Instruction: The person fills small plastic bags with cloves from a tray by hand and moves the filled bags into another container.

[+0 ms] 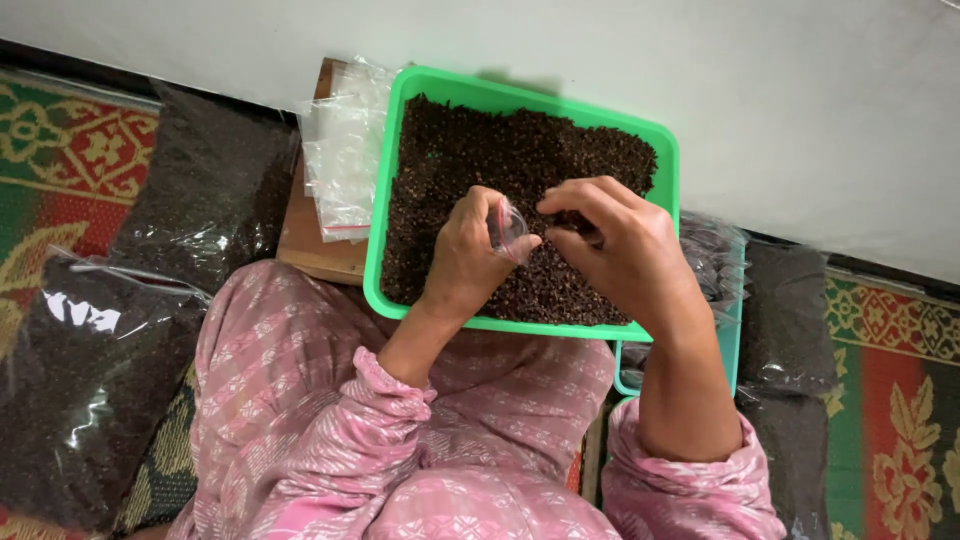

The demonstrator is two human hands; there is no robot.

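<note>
A green plastic tray point(400, 110) filled with dark dried peppercorn-like seeds point(470, 150) rests on my lap. My left hand point(470, 250) holds a small clear plastic bag point(508, 228) over the seeds. My right hand point(620, 245) is beside it, fingers pinched together at the bag's mouth, with a few seeds seemingly between them. Both sleeves are pink and patterned.
A stack of empty clear bags point(345, 150) lies on a wooden board point(305, 245) left of the tray. Large clear sacks of dark seeds point(90, 400) sit at left and right point(785, 320). A teal tray point(732, 340) holds filled bags. A white wall point(800, 100) runs behind.
</note>
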